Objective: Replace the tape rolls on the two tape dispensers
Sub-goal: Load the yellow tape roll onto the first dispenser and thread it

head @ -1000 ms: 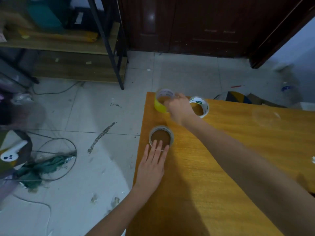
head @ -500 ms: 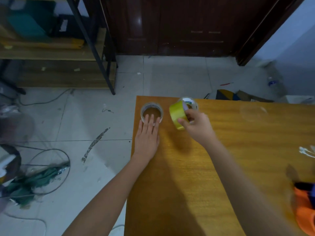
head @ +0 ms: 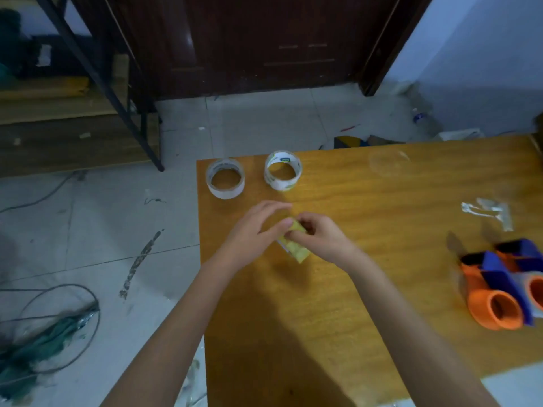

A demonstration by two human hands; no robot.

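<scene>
Wooden counter (head: 367, 289) over a littered tile floor: both hands, left hand (head: 252, 230) and right hand (head: 321, 239), pinch a yellow tape roll (head: 295, 249) with their fingers mid-counter. Two more rolls (head: 225, 178) wait at the far edge; both orange-and-blue dispensers (head: 505, 286) lie unloaded, so replacement has barely begun.

Grey tiled floor (head: 264, 121), dark wooden door (head: 264, 39), shelving (head: 73, 113).

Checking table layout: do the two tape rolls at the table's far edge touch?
Apart. The head view shows bare wood between the left roll and the right roll.
</scene>
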